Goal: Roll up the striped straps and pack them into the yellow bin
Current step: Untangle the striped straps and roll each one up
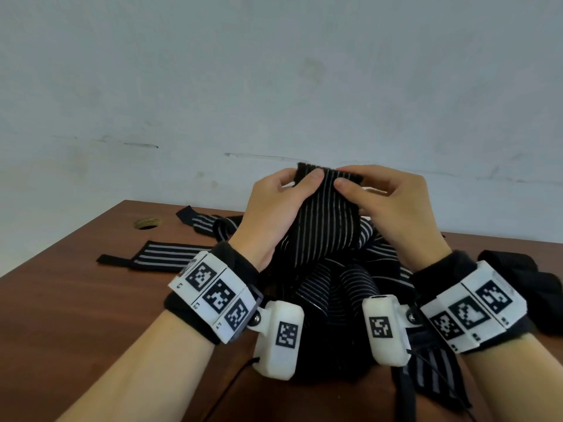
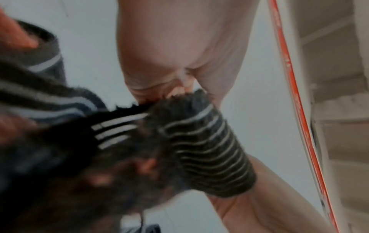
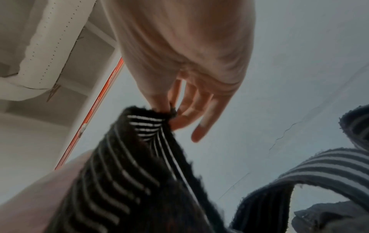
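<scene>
A black strap with thin white stripes [image 1: 326,214] is held up above the table, its top edge level between my hands. My left hand [image 1: 307,178] pinches the top left corner, thumb in front. At the top right corner my right hand [image 1: 347,178] pinches it the same way. The strap's lower part hangs into a loose pile of striped straps [image 1: 344,287] on the table. In the left wrist view the strap [image 2: 209,141] bends over my palm; in the right wrist view the strap [image 3: 129,173] runs up to pinching fingertips [image 3: 165,107]. No yellow bin shows in any view.
A flat striped strap [image 1: 164,257] lies at the left on the brown table [image 1: 76,300], and another strap [image 1: 201,222] lies behind it. A round cable hole [image 1: 147,223] sits at the far left. Dark rolled fabric [image 1: 518,275] lies at the right. A pale wall stands behind.
</scene>
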A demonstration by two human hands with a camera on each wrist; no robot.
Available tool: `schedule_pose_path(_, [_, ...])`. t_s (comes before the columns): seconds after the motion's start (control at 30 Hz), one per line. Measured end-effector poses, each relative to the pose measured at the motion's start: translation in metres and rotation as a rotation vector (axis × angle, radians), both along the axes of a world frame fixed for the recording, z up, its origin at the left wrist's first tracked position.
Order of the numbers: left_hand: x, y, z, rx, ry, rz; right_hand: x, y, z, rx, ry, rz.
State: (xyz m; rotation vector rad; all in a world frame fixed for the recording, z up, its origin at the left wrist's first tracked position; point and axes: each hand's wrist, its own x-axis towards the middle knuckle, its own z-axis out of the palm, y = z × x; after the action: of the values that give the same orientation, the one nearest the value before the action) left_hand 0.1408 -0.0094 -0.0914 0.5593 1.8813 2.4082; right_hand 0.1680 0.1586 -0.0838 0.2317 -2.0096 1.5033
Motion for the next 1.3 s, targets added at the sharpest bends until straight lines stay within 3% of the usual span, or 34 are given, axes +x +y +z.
schedule_pose_path(0.13, [-0.001,-0.008,0.004,-0.229,0.09,-0.142,0.001,0.002,0.006,-0.115,0.105,-0.045])
schedule_pose_path(0.23, [0.001,-0.009,0.005,-0.242,0.128,-0.173,0.001,0.005,0.009,-0.102,0.121,-0.085])
schedule_pose_path(0.37, [-0.002,-0.007,0.008,-0.064,0.131,-0.064,0.001,0.006,0.007,-0.014,0.031,-0.023])
schedule_pose_path(0.5, [-0.011,-0.011,0.005,-0.124,0.263,0.087,0.002,0.004,0.006,0.037,-0.006,0.02])
schedule_pose_path(0.63, [-0.013,-0.012,0.003,-0.189,0.281,0.144,0.003,0.002,0.005,0.024,0.025,0.055])
schedule_pose_path(0.83, [-0.011,-0.01,0.001,-0.175,0.22,0.138,0.004,0.006,0.004,0.285,0.089,-0.012])
schedule_pose_path(1.1, [-0.008,-0.005,0.001,-0.152,0.19,0.058,0.001,0.004,0.001,0.082,0.102,0.019])
schedule_pose_path(1.3, [-0.009,-0.007,0.001,-0.113,0.193,0.093,0.003,0.0,0.001,-0.041,-0.093,0.145])
